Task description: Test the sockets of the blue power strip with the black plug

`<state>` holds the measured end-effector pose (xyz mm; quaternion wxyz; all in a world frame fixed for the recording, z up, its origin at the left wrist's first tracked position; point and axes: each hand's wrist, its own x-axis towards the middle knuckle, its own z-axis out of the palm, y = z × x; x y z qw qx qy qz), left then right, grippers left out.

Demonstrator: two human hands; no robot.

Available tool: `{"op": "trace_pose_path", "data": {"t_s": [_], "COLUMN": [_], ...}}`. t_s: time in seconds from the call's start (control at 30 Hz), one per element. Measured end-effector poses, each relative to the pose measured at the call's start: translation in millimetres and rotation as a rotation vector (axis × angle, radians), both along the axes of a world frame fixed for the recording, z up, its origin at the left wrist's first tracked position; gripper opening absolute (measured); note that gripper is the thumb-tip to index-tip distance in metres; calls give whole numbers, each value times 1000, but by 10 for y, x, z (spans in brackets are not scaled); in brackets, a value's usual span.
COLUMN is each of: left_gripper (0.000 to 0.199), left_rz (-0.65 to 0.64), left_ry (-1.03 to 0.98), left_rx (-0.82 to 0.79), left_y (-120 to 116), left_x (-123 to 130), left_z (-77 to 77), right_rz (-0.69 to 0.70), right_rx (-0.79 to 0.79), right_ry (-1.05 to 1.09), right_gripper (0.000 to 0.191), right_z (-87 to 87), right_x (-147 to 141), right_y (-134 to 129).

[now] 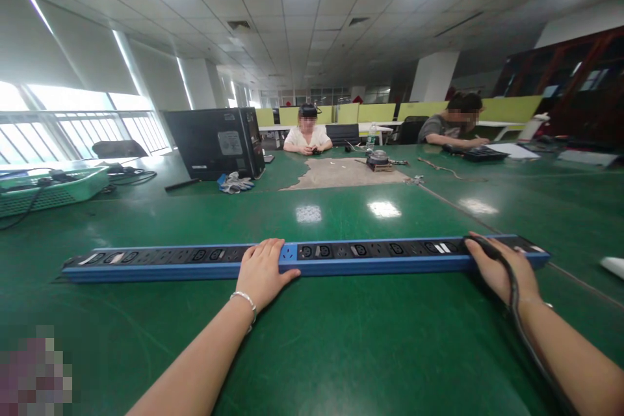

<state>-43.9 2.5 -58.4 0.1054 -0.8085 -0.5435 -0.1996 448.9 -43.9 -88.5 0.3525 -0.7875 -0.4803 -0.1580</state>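
Observation:
A long blue power strip (380,266) with a row of black sockets lies across the green table in front of me. My left hand (263,270) is closed over its middle, fingers on top and thumb along the near side, beside a blue socket. Near the strip's right end, my right hand (507,266) is closed around the end of a black power cord (514,299), against the strip's top. The cord runs back along my right forearm. Whether its plug sits in a socket is hidden by my fingers.
At the back left stand a black computer case (214,143) and grey-blue gloves (235,182). A green basket (73,187) holds cables at the left. Cardboard (331,172) lies beyond the strip, with a round device (379,159) on it. Two people sit across the table.

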Motion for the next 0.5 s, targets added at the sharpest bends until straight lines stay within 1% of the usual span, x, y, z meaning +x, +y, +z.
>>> {"op": "trace_pose_path", "data": {"t_s": [0.1, 0.27, 0.5], "left_gripper": [62, 63, 62], "left_rz": [-2, 6, -7], "left_ry": [-1, -5, -14], "left_rx": [-1, 1, 25], "left_y": [-4, -3, 7], "left_x": [4, 5, 2], "left_z": [8, 4, -13], "right_rz": [-3, -19, -19], "right_rx": [-38, -61, 10], "right_ry": [24, 84, -24], "right_gripper": [47, 45, 53], "right_z": [26, 55, 0], "right_x": [-17, -34, -60], "right_y": [-17, -23, -38]}}
